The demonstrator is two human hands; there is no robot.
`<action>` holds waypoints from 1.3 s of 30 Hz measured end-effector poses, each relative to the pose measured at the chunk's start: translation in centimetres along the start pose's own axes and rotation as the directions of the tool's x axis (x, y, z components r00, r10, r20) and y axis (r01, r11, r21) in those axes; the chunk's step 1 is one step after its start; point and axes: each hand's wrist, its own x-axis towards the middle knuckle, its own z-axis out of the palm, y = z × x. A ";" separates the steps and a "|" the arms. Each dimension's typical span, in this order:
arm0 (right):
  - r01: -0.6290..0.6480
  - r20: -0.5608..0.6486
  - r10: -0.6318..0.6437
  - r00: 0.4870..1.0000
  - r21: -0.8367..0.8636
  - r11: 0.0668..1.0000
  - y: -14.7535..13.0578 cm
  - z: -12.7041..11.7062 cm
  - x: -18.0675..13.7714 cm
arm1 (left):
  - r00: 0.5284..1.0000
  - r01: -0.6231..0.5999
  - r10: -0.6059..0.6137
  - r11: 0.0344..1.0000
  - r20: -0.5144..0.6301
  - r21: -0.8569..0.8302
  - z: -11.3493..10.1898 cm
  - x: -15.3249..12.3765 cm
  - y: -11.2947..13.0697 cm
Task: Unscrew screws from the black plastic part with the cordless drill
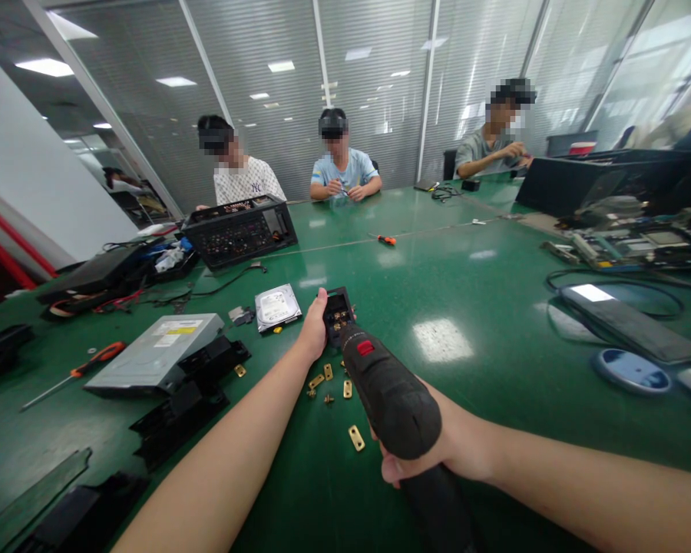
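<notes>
My right hand [431, 438] is wrapped round the grip of a black cordless drill [391, 392] with a red switch on top. The drill's front end points away from me at a small black plastic case [339, 301] with brass-coloured parts inside. My left hand [316, 326] grips this case by its left side, thumb on top. Whether the bit touches a screw is hidden behind the drill. Under and in front of the case lie several small brass plates [355, 438] with holes, and a loose screw [328, 399].
Left of my arms are a hard drive [277, 307], an optical drive [166, 346], black plastic brackets [178, 407] and a screwdriver [97, 359]. Another screwdriver [387, 240] lies farther off. A computer case [242, 230], circuit boards [639, 238] and a power bank-like slab [627, 315] surround. Several people sit opposite.
</notes>
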 end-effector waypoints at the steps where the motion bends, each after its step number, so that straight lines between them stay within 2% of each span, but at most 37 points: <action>1: 0.001 -0.003 -0.001 1.000 0.003 1.000 0.0 0.0 0.0 | 1.000 0.003 -0.003 1.000 0.000 -0.014 0.0 0.0 0.0; 7: 0.004 0.048 -0.003 0.999 -0.025 1.000 0.1 -0.3 0.1 | 1.000 0.016 -0.018 0.998 -0.025 -0.064 0.2 0.0 0.0; 39: 0.005 0.070 0.001 0.998 -0.080 0.997 -0.3 -0.6 0.1 | 0.997 0.057 -0.060 0.996 -0.040 -0.068 0.8 -0.2 0.5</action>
